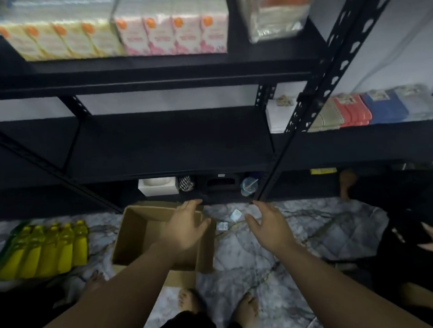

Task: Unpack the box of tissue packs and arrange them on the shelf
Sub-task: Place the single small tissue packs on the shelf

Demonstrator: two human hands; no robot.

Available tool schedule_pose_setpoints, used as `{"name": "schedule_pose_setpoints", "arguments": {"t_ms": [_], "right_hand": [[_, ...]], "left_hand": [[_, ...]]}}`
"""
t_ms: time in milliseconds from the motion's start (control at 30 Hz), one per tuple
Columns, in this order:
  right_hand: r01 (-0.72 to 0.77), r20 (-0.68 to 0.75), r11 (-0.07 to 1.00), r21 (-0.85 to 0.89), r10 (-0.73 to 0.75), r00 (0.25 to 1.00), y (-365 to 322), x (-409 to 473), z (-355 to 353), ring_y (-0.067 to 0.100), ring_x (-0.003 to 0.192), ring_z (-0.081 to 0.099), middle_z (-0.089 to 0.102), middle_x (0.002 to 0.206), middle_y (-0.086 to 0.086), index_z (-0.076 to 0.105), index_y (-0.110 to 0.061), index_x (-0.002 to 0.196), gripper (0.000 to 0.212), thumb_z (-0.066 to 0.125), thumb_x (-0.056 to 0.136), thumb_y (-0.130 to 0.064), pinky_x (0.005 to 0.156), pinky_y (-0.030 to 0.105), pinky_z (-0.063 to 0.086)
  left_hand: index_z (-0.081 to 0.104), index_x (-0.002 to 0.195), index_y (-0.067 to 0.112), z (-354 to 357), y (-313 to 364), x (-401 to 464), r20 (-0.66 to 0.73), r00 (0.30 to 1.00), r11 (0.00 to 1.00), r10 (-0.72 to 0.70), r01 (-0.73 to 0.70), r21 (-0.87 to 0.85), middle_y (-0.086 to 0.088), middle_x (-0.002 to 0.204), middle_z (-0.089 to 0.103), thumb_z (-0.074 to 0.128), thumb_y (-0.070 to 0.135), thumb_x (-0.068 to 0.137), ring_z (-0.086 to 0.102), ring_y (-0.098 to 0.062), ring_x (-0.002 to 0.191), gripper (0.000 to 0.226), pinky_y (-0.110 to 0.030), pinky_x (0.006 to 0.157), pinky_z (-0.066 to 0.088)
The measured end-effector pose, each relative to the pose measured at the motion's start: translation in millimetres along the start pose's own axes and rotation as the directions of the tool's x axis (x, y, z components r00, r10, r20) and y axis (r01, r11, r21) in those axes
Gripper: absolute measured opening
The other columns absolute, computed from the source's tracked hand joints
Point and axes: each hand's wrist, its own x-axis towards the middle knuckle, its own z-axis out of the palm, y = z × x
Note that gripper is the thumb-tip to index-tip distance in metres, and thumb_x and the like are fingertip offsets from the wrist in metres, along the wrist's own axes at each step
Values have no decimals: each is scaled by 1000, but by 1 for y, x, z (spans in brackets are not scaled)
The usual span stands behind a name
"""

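An open brown cardboard box [139, 232] sits on the marble floor in front of the black shelf [162, 142]; no packs show inside it. My left hand [186, 226] hovers over the box's right side, fingers spread, holding nothing. My right hand [269, 227] is open above the floor to the right of the box. On the upper shelf stand yellow tissue packs [55, 41], pink tissue packs [173, 34] and a clear-wrapped bundle [272, 16]. The middle shelf board is bare.
Several yellow bottles [48, 251] lie on the floor at the left. Folded towels [374, 110] fill the right-hand shelf. A white box [158, 186] and a plastic cup [249, 187] sit under the shelf. Another person's hand [432, 239] shows at the right edge. My bare feet [217, 308] are below.
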Motion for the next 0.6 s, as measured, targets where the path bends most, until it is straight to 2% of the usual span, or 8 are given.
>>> {"name": "schedule_pose_setpoints", "arguments": {"t_ms": [100,233,333,467,533,600], "right_hand": [[-61,24,998,17,61,998,21,10,12,26,140,46,51,152,10,51,-14,149,57,61,101,-43,114,35,39],[-176,11,982,72,176,984,56,36,48,27,135,51,55,149,10,51,-13,149,60,63,100,-44,110,30,39],[-252,31,964,87,250,968,91,66,93,27,130,55,58,145,8,51,-16,149,56,60,101,-45,106,32,43],[-304,57,950,73,300,952,153,111,164,27,133,53,55,148,8,50,-19,150,58,55,102,-49,108,36,43],[-310,67,949,56,306,950,185,137,202,29,134,53,56,147,9,50,-17,150,58,56,101,-49,109,37,43],[-305,72,951,42,302,951,220,167,242,30,135,52,57,147,10,51,-15,149,59,57,101,-49,109,35,41]], "left_hand": [[46,149,17,22,0,15,51,999,1000,-2,3,-29,-5,145,54,68,39,96,49,-24,134,62,-33,109,41],[52,140,12,69,-16,46,117,992,996,-43,52,-68,-13,133,63,71,33,95,59,-32,120,53,-36,92,48],[58,133,8,125,-46,78,153,984,986,-89,109,-129,-16,126,66,69,39,92,62,-35,115,53,-37,90,49],[54,142,15,214,-92,127,162,976,967,-145,175,-187,-6,135,64,71,32,96,59,-26,122,52,-17,84,34],[54,143,16,265,-119,154,181,972,968,-150,182,-173,-5,134,64,69,34,97,60,-26,121,52,-16,83,32],[56,143,19,319,-148,180,194,967,969,-163,194,-155,-5,131,67,69,39,96,63,-26,118,53,-19,87,37]]}}
